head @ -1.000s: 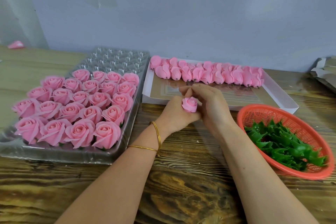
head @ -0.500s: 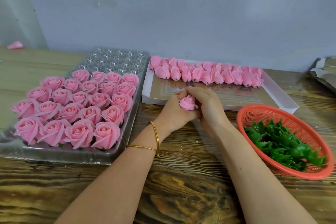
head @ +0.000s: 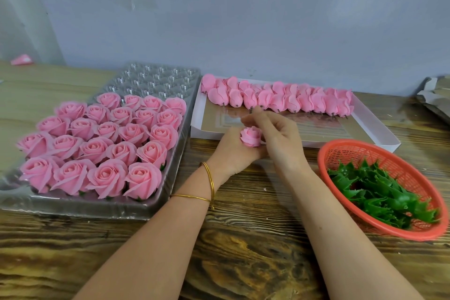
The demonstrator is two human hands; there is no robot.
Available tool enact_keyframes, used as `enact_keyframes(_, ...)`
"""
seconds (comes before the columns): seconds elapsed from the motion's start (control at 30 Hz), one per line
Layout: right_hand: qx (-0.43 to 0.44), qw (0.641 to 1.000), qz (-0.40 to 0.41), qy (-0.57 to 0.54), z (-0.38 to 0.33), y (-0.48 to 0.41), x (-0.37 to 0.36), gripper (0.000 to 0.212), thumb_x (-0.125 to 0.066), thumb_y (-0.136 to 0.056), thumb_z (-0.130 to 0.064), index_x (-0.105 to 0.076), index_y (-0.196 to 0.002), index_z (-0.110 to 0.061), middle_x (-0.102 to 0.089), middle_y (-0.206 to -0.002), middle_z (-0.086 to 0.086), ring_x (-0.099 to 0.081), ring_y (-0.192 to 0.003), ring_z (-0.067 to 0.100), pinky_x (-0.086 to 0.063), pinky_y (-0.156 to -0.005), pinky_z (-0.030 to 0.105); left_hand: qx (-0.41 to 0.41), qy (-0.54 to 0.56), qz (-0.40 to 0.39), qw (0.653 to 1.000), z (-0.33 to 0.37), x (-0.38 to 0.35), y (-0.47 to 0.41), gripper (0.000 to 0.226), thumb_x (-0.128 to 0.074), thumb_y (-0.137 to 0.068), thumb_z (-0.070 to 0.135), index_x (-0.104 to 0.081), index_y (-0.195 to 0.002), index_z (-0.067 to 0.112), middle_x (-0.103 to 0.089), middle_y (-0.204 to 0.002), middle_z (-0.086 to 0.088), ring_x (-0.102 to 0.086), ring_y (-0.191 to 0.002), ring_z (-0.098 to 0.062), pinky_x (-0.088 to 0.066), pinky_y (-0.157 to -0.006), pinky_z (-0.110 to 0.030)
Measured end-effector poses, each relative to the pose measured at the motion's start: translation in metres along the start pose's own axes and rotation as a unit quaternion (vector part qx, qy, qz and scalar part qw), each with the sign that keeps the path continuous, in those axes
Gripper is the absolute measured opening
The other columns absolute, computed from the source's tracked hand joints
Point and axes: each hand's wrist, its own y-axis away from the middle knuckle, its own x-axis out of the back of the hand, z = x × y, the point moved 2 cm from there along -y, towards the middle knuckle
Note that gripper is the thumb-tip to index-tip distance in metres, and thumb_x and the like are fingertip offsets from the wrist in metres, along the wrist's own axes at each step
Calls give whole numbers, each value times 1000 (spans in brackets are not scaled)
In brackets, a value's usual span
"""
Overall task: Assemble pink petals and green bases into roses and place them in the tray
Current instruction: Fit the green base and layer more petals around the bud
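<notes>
so the left hand [head: 233, 153] is curled round a small pink foam rose head [head: 250, 137], holding it up over the wooden desk [head: 243, 251], just on the near side of the shallow white cardboard box [head: 379, 133]. what changed over the last second: the right hand [head: 282, 141] was cupped tight over the top of the bloom, and now its fingertips [head: 259, 118] have lifted above it, so the whole flower shows. those fingertips are blurry, honestly can't tell if they're pinching a petal or nothing at all. the rose itself has barely moved, just tipped a little. the palm hides the bottom, so no idea whether a base is on yet

my read: petal shaping on this one is about wrapped up, and it goes next to the clear plastic cell tray [head: 155, 75] on the left. finished pink roses [head: 97, 146] fill its near rows, the far cells are bare. plenty of stock too, a row of pink petal buds [head: 280, 100] along the far edge of the box and green leafy plastic bases [head: 379, 192] in the orange-red plastic mesh basket [head: 341, 151] on the right
</notes>
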Motion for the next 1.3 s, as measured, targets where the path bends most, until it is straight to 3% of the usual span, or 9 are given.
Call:
enact_keyframes(0.07, 31, 998, -19, 52, 2, 2, -6, 34, -60, -96, -27, -72, -81, 1, -71, -76, 13, -58, -70, 7, -45, -68, 26, -14, -58, 18, 998, -1, -1, -2, 8, -67, -81, 0, -69, -82, 8, -71, -79, -2, -65, -78, -10, -49, -65, -17)
enact_keyframes(0.17, 52, 993, -43, 99, 8, 4, -10, 23, -64, -93, -26, -71, -71, -23, -65, -60, -13, -55, -62, -1, -44, -65, 26, -52, -122, 44, 990, 1, -3, -2, 14, -57, -90, 3, -64, -81, 11, -65, -80, 5, -59, -78, -6, -47, -69, -14)
enact_keyframes(0.27, 54, 992, -48, 105, 13, 4, -11, 11, -66, -90, -30, -76, -86, -25, -73, -77, -12, -65, -76, -1, -53, -77, 27, -75, -144, 45, 986, 4, -1, -2, 19, -54, -93, 5, -61, -85, 21, -54, -80, 18, -49, -77, 6, -37, -67, 2)
enact_keyframes(0.5, 35, 988, -109, 99, 15, 4, -12, 16, -63, -83, -45, -70, -91, -34, -74, -91, -11, -68, -92, 4, -53, -93, 38, -87, -200, 40, 975, 3, -2, -2, 20, -49, -98, 8, -61, -84, 15, -55, -85, 1, -51, -87, -12, -32, -64, -5)
enact_keyframes(0.67, -8, 986, -125, 111, 15, 6, -11, 64, -62, -78, -58, -58, -131, -22, -66, -124, -4, -59, -116, 7, -45, -106, 40, -86, -205, 56, 973, -1, 0, -4, 22, -49, -97, 7, -61, -78, 8, -49, -70, 9, -48, -71, -6, -34, -60, -3)
enact_keyframes(0.87, 0, 976, -150, 156, 13, 7, -5, 71, -61, -83, -60, -43, -143, -26, -55, -133, -10, -49, -119, -1, -40, -99, 20, -111, -237, 63, 963, -4, -3, -8, 23, -52, -95, 7, -54, -73, 17, -42, -64, 15, -40, -62, 5, -32, -62, 0)
enact_keyframes(1.1, -19, 976, -167, 141, 8, 9, -1, 73, -59, -72, -69, -51, -135, -33, -62, -125, -14, -56, -115, -1, -44, -102, 29, -72, -164, 63, 982, -6, -2, -9, 19, -58, -91, 4, -57, -74, 11, -46, -61, 14, -49, -67, -2, -33, -62, 3)
enact_keyframes(1.2, -89, 979, -182, -35, 5, 6, -2, 39, -59, -76, -64, -72, -99, -35, -73, -101, -9, -68, -95, 6, -56, -77, 29, -9, 53, 50, 997, -7, 1, -5, 14, -67, -80, 5, -62, -74, 16, -58, -54, 9, -57, -57, -4, -41, -51, -9)
enact_keyframes(1.3, -133, 965, -179, -136, -1, 5, -2, 38, -56, -83, -59, -78, -89, -28, -76, -94, -3, -72, -84, 10, -56, -61, 25, 17, 195, 22, 980, -6, 3, -3, 15, -64, -73, -3, -60, -86, 3, -43, -55, -1, -39, -42, -9, -29, -39, -18)
